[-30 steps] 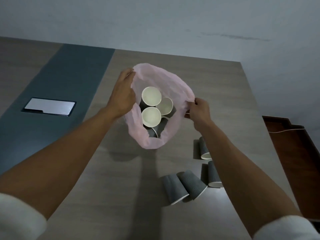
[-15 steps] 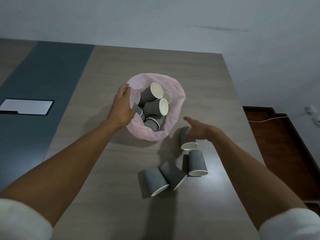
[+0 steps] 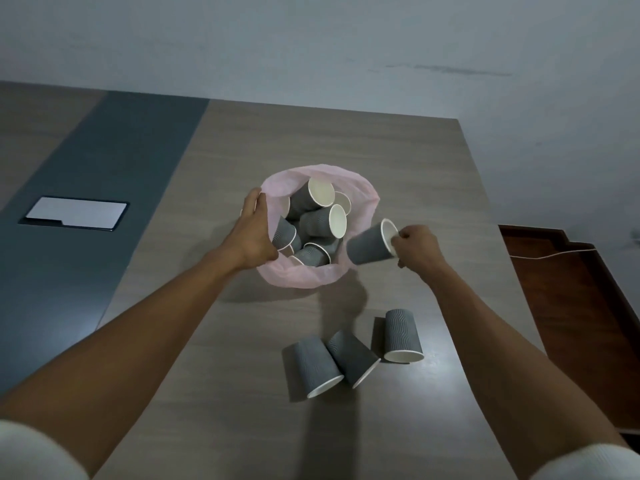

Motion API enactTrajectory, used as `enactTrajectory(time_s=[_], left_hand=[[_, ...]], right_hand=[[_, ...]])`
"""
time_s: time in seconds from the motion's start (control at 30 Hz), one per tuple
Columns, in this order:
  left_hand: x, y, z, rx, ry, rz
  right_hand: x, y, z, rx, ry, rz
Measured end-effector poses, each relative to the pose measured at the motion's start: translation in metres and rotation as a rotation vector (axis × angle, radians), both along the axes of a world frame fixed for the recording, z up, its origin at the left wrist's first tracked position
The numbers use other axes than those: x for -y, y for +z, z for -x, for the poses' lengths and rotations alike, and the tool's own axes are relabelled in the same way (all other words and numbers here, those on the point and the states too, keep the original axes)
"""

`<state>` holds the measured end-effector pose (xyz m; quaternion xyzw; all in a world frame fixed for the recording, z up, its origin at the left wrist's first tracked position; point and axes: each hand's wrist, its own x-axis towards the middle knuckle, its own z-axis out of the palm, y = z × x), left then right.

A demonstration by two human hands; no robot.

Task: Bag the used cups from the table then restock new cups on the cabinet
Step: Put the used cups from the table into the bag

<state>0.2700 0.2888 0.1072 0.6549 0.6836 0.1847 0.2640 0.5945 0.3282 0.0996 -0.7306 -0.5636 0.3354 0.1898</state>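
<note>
A pink plastic bag (image 3: 363, 199) stands open on the wooden table (image 3: 398, 150), holding several grey paper cups (image 3: 317, 223) with white insides. My left hand (image 3: 254, 233) grips the bag's left rim. My right hand (image 3: 415, 245) pinches the rim of one grey cup (image 3: 369, 245), held on its side just right of the bag's edge. Three more grey cups lie on their sides nearer to me: one (image 3: 401, 336), a middle one (image 3: 351, 356) and a left one (image 3: 313, 363).
A dark blue strip (image 3: 114, 188) runs along the table's left part, with a flat rectangular panel (image 3: 74, 214) set in it. A brown wooden cabinet (image 3: 568, 296) with a white cable sits low beyond the table's right edge. A pale wall is behind.
My right hand let go of the bag's rim, reached down to a cup lying on the table, and has lifted it up beside the bag. The left hand keeps its hold.
</note>
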Motion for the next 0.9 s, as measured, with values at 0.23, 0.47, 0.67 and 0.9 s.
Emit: enactTrajectory(time_s=[0.23,0.47,0.67,0.9], left_hand=[[0.011,0.001,0.012,0.051,0.006,0.035],[0.019,-0.002,0.021,0.050,0.048,0.033],[0.018,-0.006,0.016,0.061,0.103,0.021],[0.017,-0.006,0.006,-0.187,0.098,-0.004]], right_hand=[[0.005,0.026,0.083,-0.384,0.302,0.029],[0.007,0.019,0.104,-0.209,0.280,0.203],[0.019,-0.010,0.040,0.388,0.396,0.367],[0.065,-0.046,0.001,0.514,0.303,0.467]])
